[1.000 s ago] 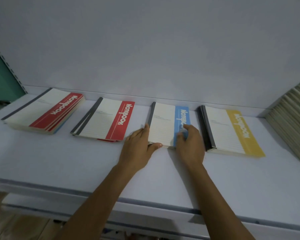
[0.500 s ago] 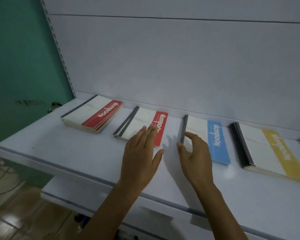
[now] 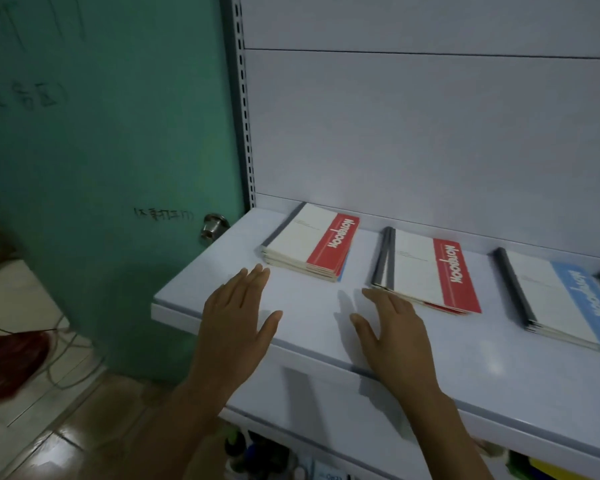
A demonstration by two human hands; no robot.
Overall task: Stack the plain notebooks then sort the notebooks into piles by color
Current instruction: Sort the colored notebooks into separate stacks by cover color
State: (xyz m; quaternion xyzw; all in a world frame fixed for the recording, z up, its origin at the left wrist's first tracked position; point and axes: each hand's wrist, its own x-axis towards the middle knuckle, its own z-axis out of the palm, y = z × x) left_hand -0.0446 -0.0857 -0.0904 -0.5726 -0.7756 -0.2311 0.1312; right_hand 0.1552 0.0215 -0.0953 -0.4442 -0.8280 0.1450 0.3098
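Notebooks lay in three piles along the back of the white shelf, all flat with their dark spines to the left. The left pile was several books deep, with a red band on top and a blue edge peeping out at its near right corner. The middle pile also showed a red band, and its two dark spines were slightly fanned apart. The blue-banded pile sat farthest right and ran out of my view, with a dark shape I could not make out just behind it.

From my distant seat I saw both arms reaching over the shelf's front edge, palms down. The left grip was spread, fingers straight and together, thumb out to the side, holding nothing. Its fingertips were just short of the left pile's near corner. The right grip was spread the same way and held nothing. Its fingertips were at the near left corner of the middle pile, and I could not tell whether they touched it. Bare shelf showed between the two.

A green door with a metal knob stood left of the shelf's slotted upright. Something red lay on the tiled floor.
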